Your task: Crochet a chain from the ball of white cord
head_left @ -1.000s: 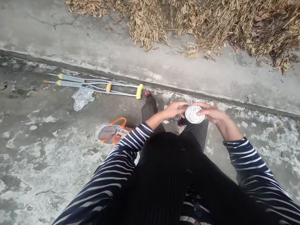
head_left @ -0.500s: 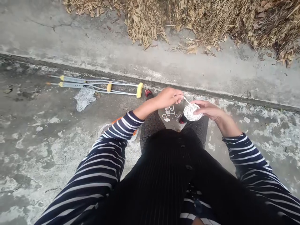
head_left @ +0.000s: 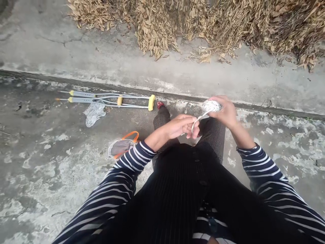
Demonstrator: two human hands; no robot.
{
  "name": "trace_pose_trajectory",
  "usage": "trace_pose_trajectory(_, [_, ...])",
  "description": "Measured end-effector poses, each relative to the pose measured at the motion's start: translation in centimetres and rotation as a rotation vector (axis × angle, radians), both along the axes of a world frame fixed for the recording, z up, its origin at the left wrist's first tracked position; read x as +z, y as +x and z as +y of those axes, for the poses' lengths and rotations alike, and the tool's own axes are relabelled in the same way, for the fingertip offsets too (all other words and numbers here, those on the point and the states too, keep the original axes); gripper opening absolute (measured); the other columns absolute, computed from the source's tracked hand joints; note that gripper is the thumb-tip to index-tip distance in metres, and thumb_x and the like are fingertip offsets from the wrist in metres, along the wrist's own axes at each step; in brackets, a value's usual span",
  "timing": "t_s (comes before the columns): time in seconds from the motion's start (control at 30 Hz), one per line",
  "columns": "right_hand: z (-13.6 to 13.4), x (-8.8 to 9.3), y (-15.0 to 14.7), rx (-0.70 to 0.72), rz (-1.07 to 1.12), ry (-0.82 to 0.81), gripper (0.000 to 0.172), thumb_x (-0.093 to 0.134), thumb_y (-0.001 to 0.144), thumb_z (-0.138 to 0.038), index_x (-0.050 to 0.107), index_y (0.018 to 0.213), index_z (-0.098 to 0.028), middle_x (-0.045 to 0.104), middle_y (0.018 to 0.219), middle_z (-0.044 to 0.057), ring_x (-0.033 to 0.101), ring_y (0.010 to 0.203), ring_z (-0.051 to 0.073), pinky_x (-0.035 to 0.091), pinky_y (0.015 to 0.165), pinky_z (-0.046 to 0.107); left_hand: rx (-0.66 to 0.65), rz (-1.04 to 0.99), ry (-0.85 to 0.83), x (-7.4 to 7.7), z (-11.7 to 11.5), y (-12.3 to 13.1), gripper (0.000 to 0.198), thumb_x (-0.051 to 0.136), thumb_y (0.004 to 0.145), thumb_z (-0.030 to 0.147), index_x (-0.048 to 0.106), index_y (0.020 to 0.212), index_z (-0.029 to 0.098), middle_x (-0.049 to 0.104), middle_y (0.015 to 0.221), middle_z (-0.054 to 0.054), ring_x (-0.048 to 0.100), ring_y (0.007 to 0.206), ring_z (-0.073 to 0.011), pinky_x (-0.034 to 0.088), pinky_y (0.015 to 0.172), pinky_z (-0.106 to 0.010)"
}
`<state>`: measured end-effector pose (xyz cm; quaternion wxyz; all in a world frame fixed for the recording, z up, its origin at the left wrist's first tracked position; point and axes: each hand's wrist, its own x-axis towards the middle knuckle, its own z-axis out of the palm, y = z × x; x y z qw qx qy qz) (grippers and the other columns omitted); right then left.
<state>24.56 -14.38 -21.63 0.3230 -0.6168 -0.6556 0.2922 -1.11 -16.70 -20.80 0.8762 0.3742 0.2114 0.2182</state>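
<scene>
I sit on a concrete floor with my legs stretched out. My right hand (head_left: 224,110) is closed round a white ball of string (head_left: 211,106), held up over my right leg. A strand (head_left: 198,119) runs down from the ball to my left hand (head_left: 181,126), which pinches it between thumb and fingers over my lap. Both arms wear dark sleeves with white stripes.
A pair of grey crutches with yellow pads (head_left: 109,99) lies along a low concrete step (head_left: 76,81) at the left. A crumpled clear plastic bag (head_left: 94,113) lies below them. An orange-strapped sandal (head_left: 122,146) sits by my left leg. Dry leaves (head_left: 203,23) are piled at the back.
My right hand has lifted the ball up and away from me. My left hand has dropped from beside the ball to my lap, drawing the strand down.
</scene>
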Motion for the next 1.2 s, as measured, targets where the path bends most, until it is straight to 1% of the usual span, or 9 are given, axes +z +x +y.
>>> trace_pose_trajectory(0.13, [-1.1,-0.7,-0.6,0.047,0.069,-0.037,0.056,0.090,0.059,-0.021,0.081,0.114,-0.028,0.065,0.130,0.006,0.060,0.129,0.033,0.043,0.119,0.056,0.366,-0.065,0.014,2.8,1.1,0.2,0.026,0.062,0.101,0.036,0.066,0.110,0.012,0.078,0.103,-0.014,0.079,0.100,-0.0240,0.060,0.062,-0.022])
trace_pose_trajectory(0.23, [-2.1,-0.9,-1.0,0.100,0.163,-0.086,0.055,0.091,0.059,-0.023,0.081,0.112,-0.029,0.066,0.129,0.004,0.060,0.126,0.031,0.040,0.121,0.057,0.583,-0.065,0.050,5.1,3.4,0.8,0.033,0.043,0.108,0.025,0.061,0.134,0.014,0.071,0.133,-0.013,0.065,0.137,-0.0291,0.065,0.080,-0.024])
trace_pose_trajectory(0.37, [-3.1,-0.7,-1.2,0.146,0.398,-0.213,0.059,0.096,0.056,-0.031,0.078,0.113,-0.027,0.069,0.124,0.004,0.062,0.121,0.029,0.041,0.121,0.055,0.719,0.021,0.118,6.1,8.0,1.2,0.041,0.029,0.112,0.023,0.059,0.139,0.013,0.070,0.137,-0.011,0.060,0.144,-0.0270,0.065,0.091,-0.025])
trace_pose_trajectory(0.47, [-3.6,-0.2,-1.0,0.165,0.558,-0.283,0.072,0.100,0.053,-0.034,0.074,0.120,-0.028,0.068,0.128,0.004,0.061,0.124,0.028,0.046,0.118,0.049,0.757,0.137,0.114,4.2,12.3,0.8,0.034,0.038,0.112,0.026,0.064,0.131,0.012,0.074,0.124,-0.010,0.067,0.135,-0.0237,0.063,0.095,-0.025])
trace_pose_trajectory(0.67, [-3.9,1.6,-1.1,0.254,0.664,-0.330,0.075,0.100,0.056,-0.027,0.068,0.124,-0.031,0.067,0.122,0.003,0.062,0.120,0.023,0.054,0.106,0.037,0.630,0.490,0.140,-3.4,17.4,-0.3,0.015,0.066,0.099,0.025,0.070,0.095,0.011,0.076,0.084,-0.007,0.075,0.078,-0.0130,0.062,0.083,-0.026])
trace_pose_trajectory(0.77, [-3.8,2.0,-1.6,0.263,0.709,-0.349,0.068,0.099,0.056,-0.024,0.067,0.117,-0.029,0.068,0.118,0.001,0.064,0.112,0.020,0.056,0.096,0.033,0.433,0.799,0.232,-6.3,16.6,-0.4,0.018,0.064,0.096,0.016,0.069,0.079,0.011,0.071,0.072,-0.007,0.069,0.069,-0.0147,0.062,0.079,-0.031])
trace_pose_trajectory(0.87, [-3.6,1.9,-2.1,0.211,0.736,-0.394,0.064,0.098,0.056,-0.024,0.064,0.110,-0.027,0.070,0.110,0.002,0.066,0.102,0.020,0.057,0.084,0.031,0.369,0.946,0.478,-7.1,13.8,0.0,0.007,0.068,0.091,0.010,0.075,0.088,0.010,0.076,0.093,-0.011,0.072,0.091,-0.0207,0.061,0.090,-0.038])
trace_pose_trajectory(1.0, [-3.1,1.7,-2.3,0.102,0.747,-0.473,0.067,0.097,0.053,-0.026,0.060,0.109,-0.025,0.072,0.100,0.002,0.067,0.093,0.020,0.056,0.074,0.030,0.286,0.520,0.610,-6.2,8.8,1.3,0.036,0.070,0.089,0.013,0.075,0.124,0.018,0.071,0.136,-0.014,0.068,0.120,-0.0237,0.059,0.094,-0.037])
trace_pose_trajectory(1.2, [-2.9,2.2,-2.0,0.037,0.771,-0.558,0.078,0.097,0.049,-0.026,0.055,0.115,-0.025,0.073,0.097,0.001,0.067,0.085,0.019,0.055,0.069,0.028,0.207,0.312,0.495,-5.9,5.5,2.5,0.021,0.074,0.089,0.027,0.077,0.105,0.013,0.079,0.103,-0.010,0.073,0.090,-0.0165,0.057,0.088,-0.033])
